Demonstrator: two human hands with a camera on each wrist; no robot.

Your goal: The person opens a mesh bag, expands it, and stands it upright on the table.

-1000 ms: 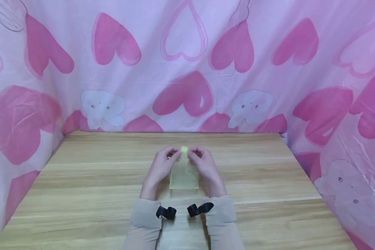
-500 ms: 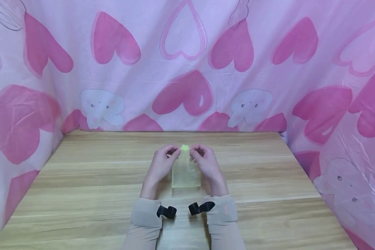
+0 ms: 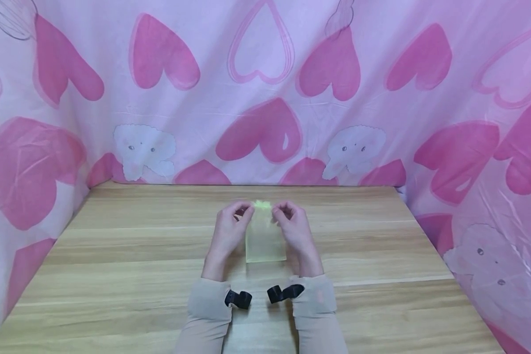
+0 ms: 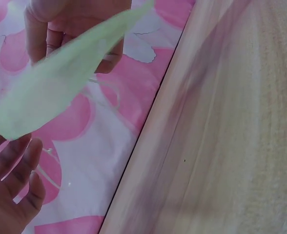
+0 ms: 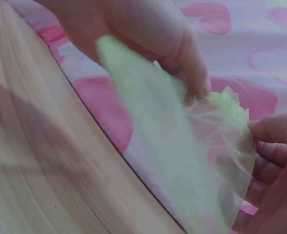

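Note:
A sheer pale yellow-green drawstring pouch (image 3: 265, 241) hangs between my hands over the middle of the table. Its gathered, ruffled top edge points away from me, brighter than the body. My left hand (image 3: 227, 228) pinches the left corner of the mouth between thumb and fingers. At the right corner, my right hand (image 3: 297, 233) pinches the edge the same way. The right wrist view shows creases in the fabric (image 5: 216, 126) below the ruffle. In the left wrist view a thin pale cord (image 4: 49, 177) dangles near the left fingers.
A wood-grain table (image 3: 115, 275) spreads beneath both arms. Pink heart-print curtain (image 3: 256, 123) encloses its back and sides. A black wrist camera (image 3: 239, 299) is strapped to the left sleeve, another black camera (image 3: 285, 293) to the right.
My hands have drawn slightly apart and a little farther from me. The pouch's ruffled mouth has widened between them, and its body has shifted slightly right and up in view.

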